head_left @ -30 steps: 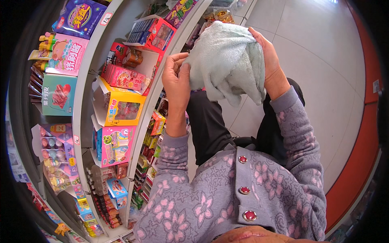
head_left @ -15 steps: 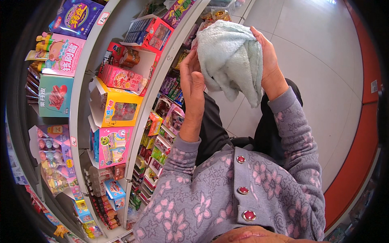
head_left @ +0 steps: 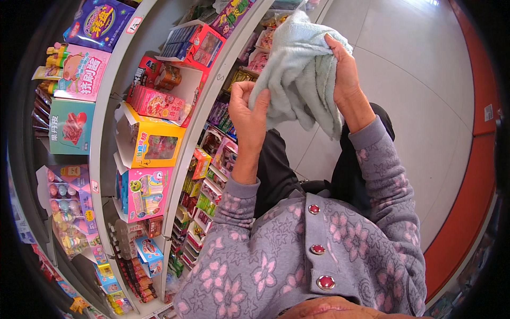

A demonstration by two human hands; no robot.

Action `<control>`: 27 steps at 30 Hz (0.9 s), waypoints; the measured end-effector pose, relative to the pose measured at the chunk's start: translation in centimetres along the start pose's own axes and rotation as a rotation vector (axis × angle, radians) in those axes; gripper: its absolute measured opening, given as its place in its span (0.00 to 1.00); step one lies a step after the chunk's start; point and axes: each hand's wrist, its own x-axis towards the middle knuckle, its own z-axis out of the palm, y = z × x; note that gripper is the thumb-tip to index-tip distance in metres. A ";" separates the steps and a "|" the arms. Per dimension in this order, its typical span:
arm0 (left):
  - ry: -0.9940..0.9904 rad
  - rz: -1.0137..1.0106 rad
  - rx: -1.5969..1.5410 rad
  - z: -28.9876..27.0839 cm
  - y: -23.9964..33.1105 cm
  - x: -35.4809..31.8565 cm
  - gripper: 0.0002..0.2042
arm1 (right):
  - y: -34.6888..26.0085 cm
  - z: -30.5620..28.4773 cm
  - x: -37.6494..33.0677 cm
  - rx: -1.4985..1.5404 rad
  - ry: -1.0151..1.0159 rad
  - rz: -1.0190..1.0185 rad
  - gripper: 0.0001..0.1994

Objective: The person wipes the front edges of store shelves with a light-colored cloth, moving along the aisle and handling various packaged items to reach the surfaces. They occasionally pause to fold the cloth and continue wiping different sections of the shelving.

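Cloth step: handling in mid-air, judging by the pose, with the loose cloth (head_left: 300, 80) arranged between two bare hands.
Next move: appears to call for a surer hold at the left edge and an even pull, since the folds look ready to slump.
Right hand (head_left: 348, 77): clamped on the cloth at its 3 o'clock side, thumb pressed over the front.
Left hand (head_left: 247, 119): at the cloth's 8 o'clock edge, fingers curled, thumb up against it; whether it pinches the fabric, one cannot tell.
Cloth position: off the floor (head_left: 409, 80), above the dark trousers (head_left: 273, 178), toward 1 o'clock from the picture's centre.
Cloth look: pale mint, thick and fluffy, crumpled into deep folds, peaked at 12 o'clock, with a loose edge hanging at 5 o'clock.
Shop setting: shelves (head_left: 215, 85) of boxed, colourful packets curve past at 9 o'clock; a red panel (head_left: 465, 207) bends by at 3 o'clock.
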 end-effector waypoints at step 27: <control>-0.579 -0.198 -0.363 4.1 -5.1 -2.6 0.19 | 0.6 -1.4 0.0 0.124 0.170 -0.138 0.17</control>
